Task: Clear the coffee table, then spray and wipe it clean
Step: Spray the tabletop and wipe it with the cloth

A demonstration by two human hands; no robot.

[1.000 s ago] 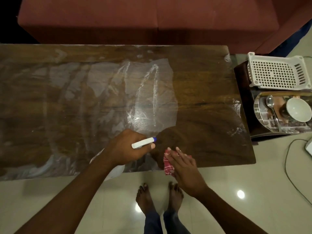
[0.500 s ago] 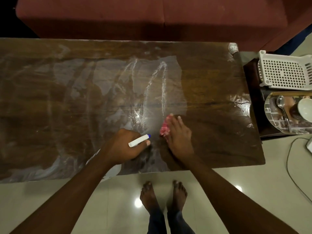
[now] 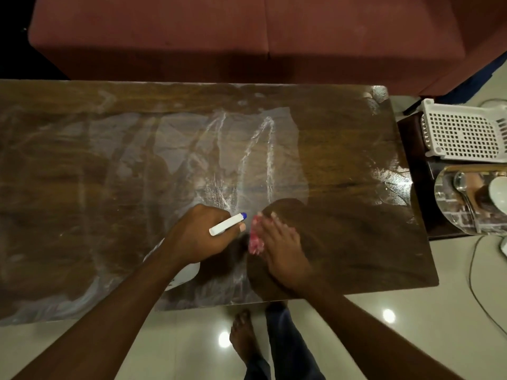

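Head view. The table [image 3: 82, 187] carries no loose items; its top is wet, with white streaks [image 3: 267, 154] across the middle and left. The right end looks darker and more even.

Left hand [image 3: 200, 237]: fingers curled round the head of the bottle [image 3: 226, 224], nozzle pointing right, held over the near middle of the table.

Right hand [image 3: 279, 248]: laid flat, fingers straight, pressing the cloth [image 3: 255, 239] onto the table just right of the nozzle. The two hands are close together but not touching.

Off the table, to the right: a basket [image 3: 463, 133] and a tray [image 3: 450, 215] with a spoon [image 3: 461, 185]. Sofa [image 3: 247, 37] beyond the far edge.

We judge clearing done and spraying mostly done; the step in hand is wiping. The next move calls for sweeping the cloth leftward through the streaks with steady downward pressure, working to the far edge, bottle kept out of its path.
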